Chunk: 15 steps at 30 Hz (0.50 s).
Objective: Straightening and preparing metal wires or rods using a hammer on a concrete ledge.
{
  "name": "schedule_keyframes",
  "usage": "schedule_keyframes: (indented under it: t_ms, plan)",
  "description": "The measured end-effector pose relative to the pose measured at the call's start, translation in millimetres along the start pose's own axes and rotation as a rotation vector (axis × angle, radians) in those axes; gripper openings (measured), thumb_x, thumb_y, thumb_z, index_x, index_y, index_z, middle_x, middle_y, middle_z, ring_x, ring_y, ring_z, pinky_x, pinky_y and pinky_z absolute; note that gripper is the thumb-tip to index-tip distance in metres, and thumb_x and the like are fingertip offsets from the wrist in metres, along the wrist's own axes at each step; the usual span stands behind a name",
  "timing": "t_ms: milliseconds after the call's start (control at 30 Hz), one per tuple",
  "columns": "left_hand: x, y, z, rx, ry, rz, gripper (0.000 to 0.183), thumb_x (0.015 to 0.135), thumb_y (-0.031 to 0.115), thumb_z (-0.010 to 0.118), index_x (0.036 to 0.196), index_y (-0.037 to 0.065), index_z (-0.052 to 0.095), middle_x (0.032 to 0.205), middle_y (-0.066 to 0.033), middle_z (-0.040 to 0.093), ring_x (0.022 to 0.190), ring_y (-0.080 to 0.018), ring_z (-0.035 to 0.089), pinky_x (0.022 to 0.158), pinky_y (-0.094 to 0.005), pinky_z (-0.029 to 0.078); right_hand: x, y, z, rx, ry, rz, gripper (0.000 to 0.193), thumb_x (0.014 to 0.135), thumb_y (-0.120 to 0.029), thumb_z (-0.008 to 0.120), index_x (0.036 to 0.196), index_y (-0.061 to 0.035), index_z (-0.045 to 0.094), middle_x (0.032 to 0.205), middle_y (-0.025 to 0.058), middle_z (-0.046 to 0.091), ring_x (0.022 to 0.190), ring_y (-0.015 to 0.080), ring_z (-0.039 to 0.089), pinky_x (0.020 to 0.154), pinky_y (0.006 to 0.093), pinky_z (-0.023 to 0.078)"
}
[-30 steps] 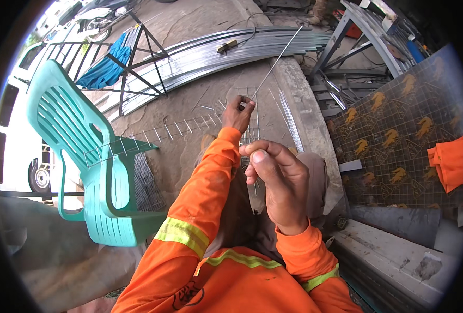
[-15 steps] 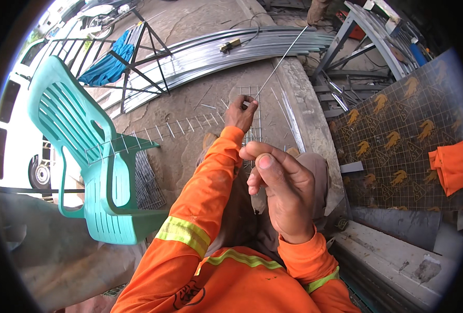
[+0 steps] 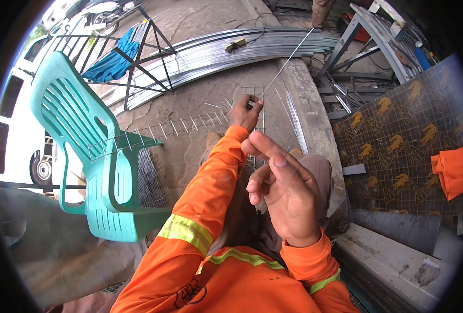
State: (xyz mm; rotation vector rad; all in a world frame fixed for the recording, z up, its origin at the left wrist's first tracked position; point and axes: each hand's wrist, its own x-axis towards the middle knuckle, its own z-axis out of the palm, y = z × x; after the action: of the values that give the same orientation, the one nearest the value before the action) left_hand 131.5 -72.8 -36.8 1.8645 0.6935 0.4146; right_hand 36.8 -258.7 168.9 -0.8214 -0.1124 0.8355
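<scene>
Concrete floor (image 3: pixel 187 99) takes up most of the middle of the frame, and it's a pretty cluttered workshop. Main thing is the thin metal rod (image 3: pixel 289 60), slanting from just above centre towards the upper right. Left hand (image 3: pixel 247 112) looks pinched on its lower end, thumb against fingertips. Right hand (image 3: pixel 286 188), nearer the camera, is loose, fingers parted, and I can't see anything in it. Behind the left hand there's a wire grid (image 3: pixel 263 119), partly hidden, so I can't tell if the rod touches it.

IMO, with a rod that long gripped right at one end, keep the pinch firm and the wrist steady, since the far tip probably swings a lot. The right hand could steady it closer in.

Further out, a ladder-like wire strip (image 3: pixel 161 128) runs left across the green plastic chair (image 3: pixel 111 208), easy to snag with a sleeve I'd guess. Right of the grid, a raised concrete edge (image 3: pixel 317 112) could catch the rod. Top of frame: long metal profiles (image 3: pixel 205 65) lying across, plus another person's leg (image 3: pixel 320 14) near the rod's tip, so watch that. Far right, a patterned dark panel (image 3: pixel 398 141).
</scene>
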Motion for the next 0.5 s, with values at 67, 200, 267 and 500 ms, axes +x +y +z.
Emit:
schedule_keyframes:
  t_ms: [67, 200, 267, 500]
  plan:
    - [1, 0, 2, -0.019, 0.002, 0.011, 0.027, 0.085, 0.031, 0.066, 0.097, 0.007, 0.064, 0.067, -0.0068, 0.062, 0.058, -0.0133, 0.059, 0.057, -0.0291, 0.046, 2, -1, -1, 0.012, -0.01, 0.009, 0.043, 0.097, -0.023, 0.048, 0.132, 0.0024, 0.047, 0.124, 0.0144, 0.058, 0.074, 0.0125, 0.059, 0.061, 0.026, 0.049]
    - [4, -2, -17, 0.02, 0.037, 0.01, 0.027, 0.085, 0.031, 0.066, 0.096, 0.006, 0.064, 0.066, -0.0065, 0.062, 0.057, -0.0131, 0.057, 0.056, -0.0293, 0.045, 6, 2, 5, 0.007, -0.076, 0.02, 0.045, 0.098, -0.023, 0.047, 0.134, 0.0033, 0.045, 0.126, 0.0134, 0.057, 0.077, 0.0121, 0.059, 0.062, 0.0249, 0.048]
    - [-4, -1, -30, -0.028, 0.004, -0.044, 0.028, 0.085, 0.033, 0.064, 0.097, 0.007, 0.063, 0.068, -0.0091, 0.063, 0.062, -0.0181, 0.06, 0.06, -0.0325, 0.047, 5, 7, 11, 0.027, -0.12, 0.01, 0.044, 0.097, -0.019, 0.048, 0.136, 0.0027, 0.044, 0.126, 0.0124, 0.057, 0.078, 0.0113, 0.059, 0.064, 0.0242, 0.047]
    - [-5, 4, 15, -0.115, -0.015, 0.034, 0.027, 0.084, 0.03, 0.062, 0.098, 0.008, 0.06, 0.083, -0.0187, 0.064, 0.081, -0.0342, 0.063, 0.073, -0.0421, 0.048, -25, -30, 24, -0.217, -0.318, -0.704, 0.016, 0.091, -0.025, 0.059, 0.098, -0.0122, 0.054, 0.091, 0.001, 0.05, 0.076, 0.0131, 0.048, 0.063, 0.026, 0.043]
